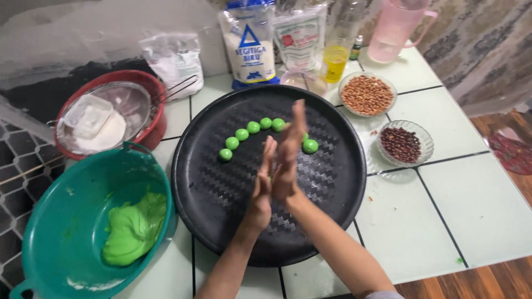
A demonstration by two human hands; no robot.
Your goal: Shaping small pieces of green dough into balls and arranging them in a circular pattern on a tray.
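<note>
Both hands are raised upright over the round black tray (221, 188), palms pressed flat together. The left hand (263, 182) sits slightly lower than the right hand (289, 155). All fingers are straight and together; whether anything lies between the palms cannot be seen. Green dough balls (243, 134) curve across the tray's far half. Left of the tray, a teal bowl (66, 221) holds green dough (133, 230).

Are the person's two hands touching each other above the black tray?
Touching. The head view shows the left hand and right hand pressed palm to palm, no gap between them, held over the black tray near the row of green dough balls.
</note>
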